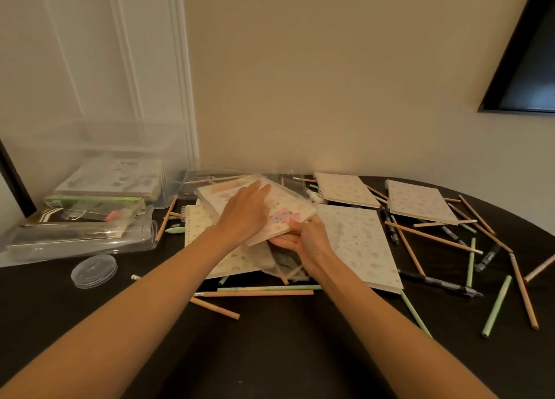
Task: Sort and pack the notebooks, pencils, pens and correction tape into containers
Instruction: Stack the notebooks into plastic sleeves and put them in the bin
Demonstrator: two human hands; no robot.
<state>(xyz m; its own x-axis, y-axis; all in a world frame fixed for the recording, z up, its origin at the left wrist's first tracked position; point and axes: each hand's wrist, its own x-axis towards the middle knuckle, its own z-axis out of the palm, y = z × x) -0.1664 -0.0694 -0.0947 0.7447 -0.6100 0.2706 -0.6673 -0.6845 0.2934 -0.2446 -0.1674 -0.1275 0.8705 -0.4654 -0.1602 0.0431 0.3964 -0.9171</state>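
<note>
Holding one notebook tilted above the pile at the centre of the tabletop, both hands on it. Left grip: fingers straight, slightly spread, palm flat on the cover, pressing rather than clasping. Right grip: pinching the notebook's near corner, thumb on top, fingers underneath. The notebook lies directly under the left grip and runs off toward 11 o'clock from the right grip. It looks film-wrapped, but the blur makes that unsure.

Step in hand, my read: getting this notebook off the pile and into the clear bin at 10 o'clock, which has stacked notebooks inside. To do it well:
- Let the right grip carry the weight, with the left palm only steadying so the glossy cover does not slide.
- Level the notebook before it crosses the bin wall.
- Lift clear of the spiral notebook beneath at 8 o'clock so nothing snags.
- Mind the loose pencils at 6 o'clock, since a dragging forearm would roll them.

Left to sort: more notebooks at 1 to 4 o'clock, with the largest notebook just beside the right grip. Pens and more pencils are scattered at 3 to 4. A clear jar lies on its side at 9, with its lid off beside it. Correction tape: cannot pick it out.
</note>
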